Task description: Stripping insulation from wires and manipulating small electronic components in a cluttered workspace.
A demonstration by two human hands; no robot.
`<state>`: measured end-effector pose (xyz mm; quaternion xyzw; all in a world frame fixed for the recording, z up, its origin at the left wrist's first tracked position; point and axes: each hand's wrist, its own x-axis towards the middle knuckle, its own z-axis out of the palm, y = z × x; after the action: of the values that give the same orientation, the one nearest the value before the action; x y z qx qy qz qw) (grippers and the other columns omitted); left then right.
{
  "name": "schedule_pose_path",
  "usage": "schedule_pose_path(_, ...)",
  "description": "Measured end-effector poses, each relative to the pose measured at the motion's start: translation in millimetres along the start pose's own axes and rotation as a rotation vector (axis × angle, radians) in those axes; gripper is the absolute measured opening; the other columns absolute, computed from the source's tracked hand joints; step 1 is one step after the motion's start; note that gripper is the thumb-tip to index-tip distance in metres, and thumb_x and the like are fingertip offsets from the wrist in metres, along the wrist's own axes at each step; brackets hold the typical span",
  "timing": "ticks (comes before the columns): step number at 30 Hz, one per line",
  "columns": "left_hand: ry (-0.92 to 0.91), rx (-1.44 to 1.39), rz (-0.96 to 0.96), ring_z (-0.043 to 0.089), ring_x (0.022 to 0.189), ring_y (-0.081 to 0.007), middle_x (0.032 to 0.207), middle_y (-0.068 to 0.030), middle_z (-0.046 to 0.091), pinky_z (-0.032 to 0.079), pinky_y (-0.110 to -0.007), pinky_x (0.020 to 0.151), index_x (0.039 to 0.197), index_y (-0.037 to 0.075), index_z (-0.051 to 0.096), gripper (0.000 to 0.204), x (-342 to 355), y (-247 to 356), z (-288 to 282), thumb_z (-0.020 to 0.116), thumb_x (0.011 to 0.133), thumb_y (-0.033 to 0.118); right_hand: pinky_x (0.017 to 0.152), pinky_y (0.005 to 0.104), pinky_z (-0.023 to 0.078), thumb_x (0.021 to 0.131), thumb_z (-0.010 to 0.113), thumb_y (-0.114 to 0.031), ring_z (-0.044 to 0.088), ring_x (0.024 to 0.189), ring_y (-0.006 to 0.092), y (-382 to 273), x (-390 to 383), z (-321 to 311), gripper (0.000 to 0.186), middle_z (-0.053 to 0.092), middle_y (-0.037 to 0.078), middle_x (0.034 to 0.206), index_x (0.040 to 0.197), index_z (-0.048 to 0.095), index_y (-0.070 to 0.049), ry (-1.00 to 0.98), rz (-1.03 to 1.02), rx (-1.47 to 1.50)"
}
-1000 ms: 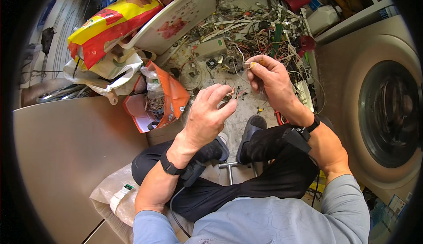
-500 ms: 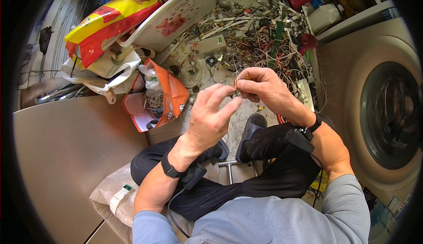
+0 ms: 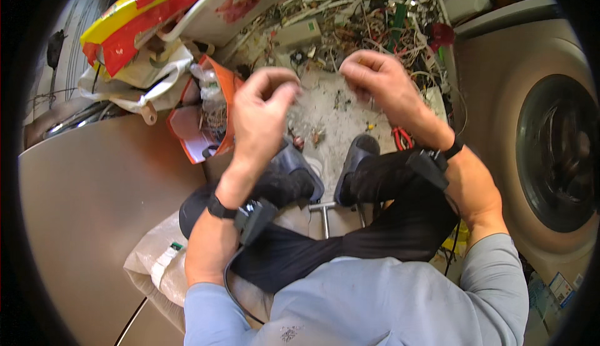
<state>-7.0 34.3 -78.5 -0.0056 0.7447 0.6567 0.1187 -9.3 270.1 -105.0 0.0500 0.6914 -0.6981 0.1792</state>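
Gap between left fingers (image 3: 280, 76) and right fingers (image 3: 361, 71), over pale floor (image 3: 328, 118); small scraps lie low there. Way forward past the gap meets grey box (image 3: 297, 34) and cable tangle (image 3: 415, 43). Leftward: orange bag (image 3: 226, 79) blocks. Rightward: washing machine (image 3: 490, 121), well apart. Nearer the body: left slipper (image 3: 302, 168), right slipper (image 3: 360, 162), narrow lane between; red-handled tool (image 3: 403, 138) right of them.

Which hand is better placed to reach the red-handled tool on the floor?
Probably the right hand: it is closer to the red-handled tool, while the left hand is nearer the orange bag.
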Motion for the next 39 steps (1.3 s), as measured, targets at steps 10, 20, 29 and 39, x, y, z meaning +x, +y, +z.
schedule_pose_path(10, -0.192, 0.604, -0.123, 0.074, 0.084, -0.0218, 0.094, -0.0131, 0.078, 0.057, -0.035, 0.078, 0.103, 0.002, 0.076, 0.025, 30.8, -119.8, 10.9, 0.072, 0.085, 0.018, 0.052, 0.0218, 0.039, 0.108, 0.057, -0.027, 0.051, 0.055, 0.0055, -23.4, -2.8, -0.3, 0.029, 0.061, -0.001, 0.068, 0.105, 0.071, -0.001, -0.028, -0.069, 0.161)
schedule_pose_path(20, -0.229, 0.862, -0.079, 0.066, 0.103, -0.0488, 0.113, -0.0258, 0.066, 0.053, -0.055, 0.088, 0.118, 0.006, 0.065, 0.040, 5.5, -293.5, 96.4, 0.077, 0.084, 0.025, 0.057, 0.0206, 0.043, 0.106, 0.058, -0.018, 0.057, 0.065, 0.0047, -33.3, -3.6, -12.2, 0.021, 0.068, -0.001, 0.082, 0.112, 0.073, -0.004, 0.080, -0.090, 0.244)
schedule_pose_path(29, -0.106, 0.853, 0.097, 0.068, 0.096, -0.0487, 0.107, -0.0249, 0.068, 0.055, -0.056, 0.085, 0.117, 0.006, 0.065, 0.032, 36.8, -404.0, 103.6, 0.067, 0.089, 0.022, 0.057, 0.0209, 0.045, 0.103, 0.063, -0.019, 0.055, 0.063, 0.0047, -45.5, -5.4, -8.4, 0.021, 0.067, -0.001, 0.078, 0.111, 0.073, -0.002, 0.057, -0.087, 0.213)
schedule_pose_path(39, -0.115, -0.069, -0.416, 0.070, 0.082, -0.0150, 0.099, -0.0089, 0.074, 0.055, -0.028, 0.070, 0.115, 0.000, 0.062, 0.020, 73.7, -180.7, 59.6, 0.066, 0.100, 0.012, 0.058, 0.0220, 0.045, 0.101, 0.056, -0.010, 0.059, 0.067, 0.0061, -42.7, 2.7, -16.4, 0.023, 0.069, 0.002, 0.084, 0.114, 0.071, 0.001, 0.088, -0.161, 0.114)
